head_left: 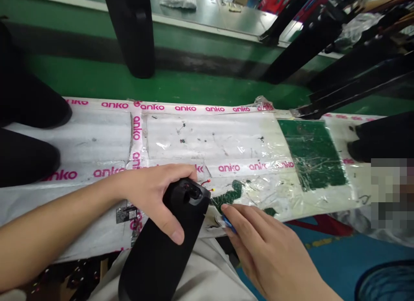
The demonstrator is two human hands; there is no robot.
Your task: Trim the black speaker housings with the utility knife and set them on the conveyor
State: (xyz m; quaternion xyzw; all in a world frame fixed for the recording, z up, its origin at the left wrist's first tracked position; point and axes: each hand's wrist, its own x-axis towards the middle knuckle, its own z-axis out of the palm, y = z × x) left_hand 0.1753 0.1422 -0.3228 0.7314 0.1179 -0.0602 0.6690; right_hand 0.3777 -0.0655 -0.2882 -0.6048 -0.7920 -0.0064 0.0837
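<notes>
My left hand is wrapped around the upper end of a long black housing, which lies slanted over my lap against the bench edge. The end of the housing has a recessed opening, and thin wires with small red and yellow tips stick out beside it. Just right of that end, my right hand is closed in a pinch around a small blue tool. Its front looks pale or metallic, but the fingers cover most of it, so I cannot make out its kind.
Tape printed "anko" runs over the white-covered bench, which has a green patch. Similar black parts stand at the left, at the back and at the right. A dark basket sits low at right.
</notes>
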